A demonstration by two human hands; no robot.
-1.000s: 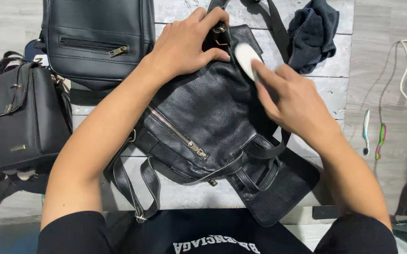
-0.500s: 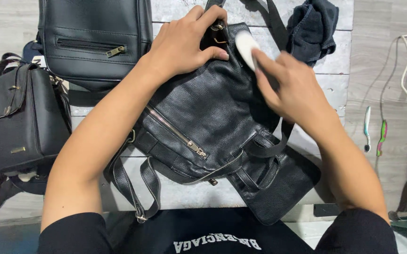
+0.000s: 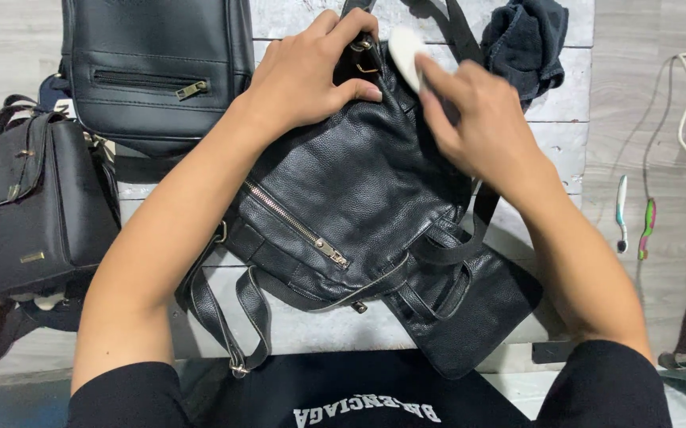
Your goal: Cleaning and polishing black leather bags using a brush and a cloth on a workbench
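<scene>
Left hand: your left hand (image 3: 311, 75) pinches the black leather backpack (image 3: 359, 198) top, grip closed.
Right hand: your right hand (image 3: 482, 127) presses white pad (image 3: 405, 51) on leather.
Progress: upper panel being wiped; lower pockets look untouched.

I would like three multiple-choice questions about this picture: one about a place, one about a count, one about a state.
1. Where does the dark cloth lie?
A. beyond the right hand, at the top
B. under the toothbrushes
C. on the left bag

2. How many toothbrushes lie at the right?
A. one
B. two
C. four

3. What is the state of the diagonal zipper on the middle bag?
A. wide open
B. torn off
C. closed

Answers:
1 A: the cloth lies above the right hand, which holds a white pad.
2 B: a white toothbrush and a pink-green toothbrush lie side by side.
3 C: the teeth meet along the whole line, and the left hand grips the bag's top.
</scene>
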